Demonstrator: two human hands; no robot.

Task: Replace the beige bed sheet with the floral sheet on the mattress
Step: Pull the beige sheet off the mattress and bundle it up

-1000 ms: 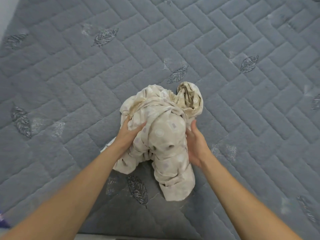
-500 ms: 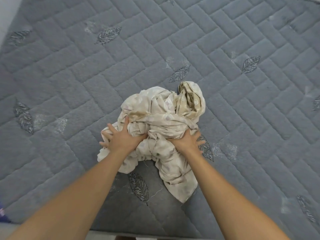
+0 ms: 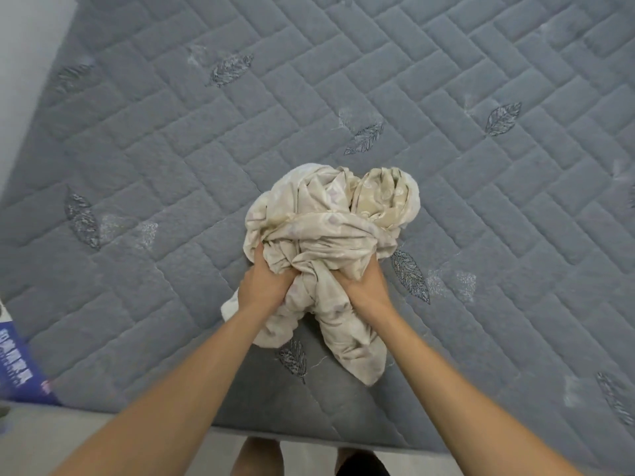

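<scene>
Both hands hold tight: the left hand (image 3: 264,285) and the right hand (image 3: 366,286) each squeeze a bunch of the beige bed sheet (image 3: 330,235), which sits in a ball in the middle of the frame on the bare grey mattress (image 3: 171,149). It looks like the old sheet is off and being gathered up. Next it needs lifting off the bed, so the floral sheet, which I cannot see, can go on.

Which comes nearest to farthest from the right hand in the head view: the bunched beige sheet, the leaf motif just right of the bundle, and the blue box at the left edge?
1. Bunched beige sheet: gripped by the right hand itself.
2. Leaf motif: on the mattress just right of that hand.
3. Blue box: far left edge, beyond the left hand.
</scene>
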